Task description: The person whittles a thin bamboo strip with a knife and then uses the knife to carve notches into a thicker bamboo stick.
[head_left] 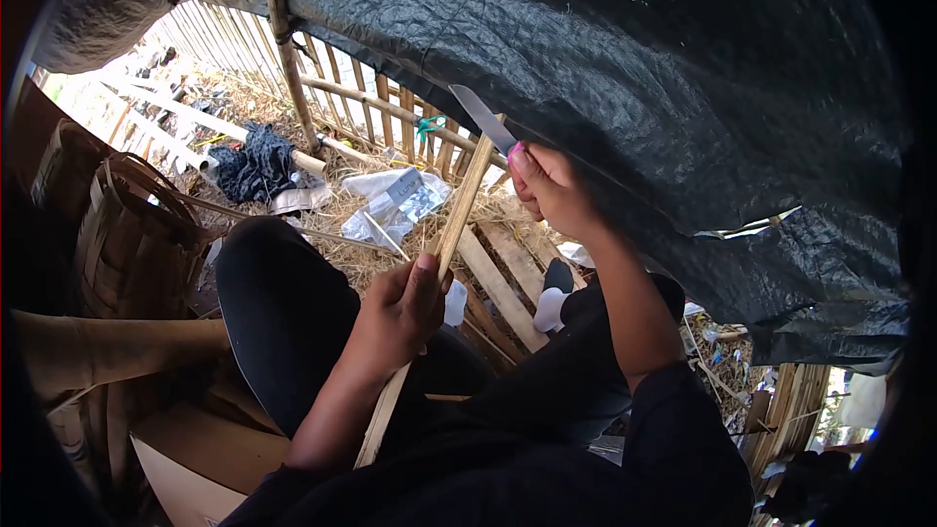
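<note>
My left hand [402,307] is wrapped round the middle of a long, pale bamboo strip [468,190]. The strip slants from near my lap up to the right. In my right hand [551,190] is a knife [482,120] with a pink handle, mostly covered by my fingers. Its blade points up and to the left, and overlaps the strip's upper end in this view. Both hands are above my legs, in front of my body.
A dark plastic tarp [625,98] hangs low on the right. Woven baskets [132,234] and a thick bamboo pole [117,342] lie to the left, above a cardboard box [195,468]. Ahead are a bamboo fence [381,107], a dark cloth [256,161], plastic packaging [400,205] and wooden slats [498,273].
</note>
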The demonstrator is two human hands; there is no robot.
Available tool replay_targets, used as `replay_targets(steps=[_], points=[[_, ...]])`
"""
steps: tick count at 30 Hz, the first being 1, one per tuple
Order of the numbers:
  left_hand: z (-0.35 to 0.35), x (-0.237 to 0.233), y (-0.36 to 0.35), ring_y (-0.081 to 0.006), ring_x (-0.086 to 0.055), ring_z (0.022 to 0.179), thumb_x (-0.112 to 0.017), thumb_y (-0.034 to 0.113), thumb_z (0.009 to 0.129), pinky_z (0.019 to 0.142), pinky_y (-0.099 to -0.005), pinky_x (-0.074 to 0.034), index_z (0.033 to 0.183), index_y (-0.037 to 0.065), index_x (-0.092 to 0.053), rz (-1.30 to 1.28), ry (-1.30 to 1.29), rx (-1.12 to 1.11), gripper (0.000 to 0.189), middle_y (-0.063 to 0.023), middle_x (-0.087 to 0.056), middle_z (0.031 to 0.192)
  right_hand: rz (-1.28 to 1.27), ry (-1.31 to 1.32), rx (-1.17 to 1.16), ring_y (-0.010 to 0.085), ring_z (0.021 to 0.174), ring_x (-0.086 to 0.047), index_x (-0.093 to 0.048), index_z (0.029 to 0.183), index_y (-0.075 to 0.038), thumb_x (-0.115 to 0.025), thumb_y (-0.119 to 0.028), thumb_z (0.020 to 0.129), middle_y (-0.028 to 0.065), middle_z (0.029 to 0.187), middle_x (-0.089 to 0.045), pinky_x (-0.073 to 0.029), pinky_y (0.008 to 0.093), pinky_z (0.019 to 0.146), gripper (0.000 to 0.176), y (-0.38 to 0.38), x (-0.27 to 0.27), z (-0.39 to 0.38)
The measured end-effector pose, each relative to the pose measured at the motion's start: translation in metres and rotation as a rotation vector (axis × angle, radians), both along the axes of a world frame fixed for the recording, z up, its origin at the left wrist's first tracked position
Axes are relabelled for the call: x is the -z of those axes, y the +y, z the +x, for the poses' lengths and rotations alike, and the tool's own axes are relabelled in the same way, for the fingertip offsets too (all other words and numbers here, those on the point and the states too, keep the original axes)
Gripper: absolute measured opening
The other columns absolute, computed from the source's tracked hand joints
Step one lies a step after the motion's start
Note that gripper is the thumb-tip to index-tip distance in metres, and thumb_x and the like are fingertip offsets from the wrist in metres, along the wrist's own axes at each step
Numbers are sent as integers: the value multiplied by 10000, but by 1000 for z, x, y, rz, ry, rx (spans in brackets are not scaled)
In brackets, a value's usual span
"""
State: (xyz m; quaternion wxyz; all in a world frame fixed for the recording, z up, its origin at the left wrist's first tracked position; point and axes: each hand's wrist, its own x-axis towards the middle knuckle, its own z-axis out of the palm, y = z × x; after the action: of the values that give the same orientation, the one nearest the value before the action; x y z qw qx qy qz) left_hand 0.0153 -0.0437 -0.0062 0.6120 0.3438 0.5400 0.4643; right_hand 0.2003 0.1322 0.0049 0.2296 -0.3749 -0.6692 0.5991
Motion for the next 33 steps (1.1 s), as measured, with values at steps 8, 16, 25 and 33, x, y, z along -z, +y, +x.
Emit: replay_targets(steps=[8,16,25,33], points=[[-1,0,2,-36,-378,432,-352,484,1015,400,-202,-318,828,85,-532,-35,-108,36,477,53,-413,545,345,-86,21,42,563,-351,-513,800,-44,-444,-328,1025,-70,613,-376,-333,253,524,369,-12,4,-12],[-3,1,2,-44,-341,411,-348,458,1024,375,-208,-281,844,99,-505,-59,-331,30,431,53,-388,546,298,-118,-25,67,566,-371,-541,798,-13,-428,-399,1020,-22,580,-400,-347,293,523,459,-15,14,-16],[-4,1,1,-55,-323,390,-355,451,1024,370,-214,-268,846,100,-492,-137,-263,-20,417,44,-367,519,317,-191,-86,36,624,-381,-565,811,-15,-468,-333,1017,-55,616,-405,-345,258,568,392,-30,15,-19],[-3,7,5,-64,-295,353,-366,445,1022,368,-214,-243,830,100,-488,-124,-273,-45,413,29,-385,488,403,-154,-79,74,533,-380,-538,752,-10,-469,-360,1010,1,548,-409,-329,309,505,441,-33,22,-22]])
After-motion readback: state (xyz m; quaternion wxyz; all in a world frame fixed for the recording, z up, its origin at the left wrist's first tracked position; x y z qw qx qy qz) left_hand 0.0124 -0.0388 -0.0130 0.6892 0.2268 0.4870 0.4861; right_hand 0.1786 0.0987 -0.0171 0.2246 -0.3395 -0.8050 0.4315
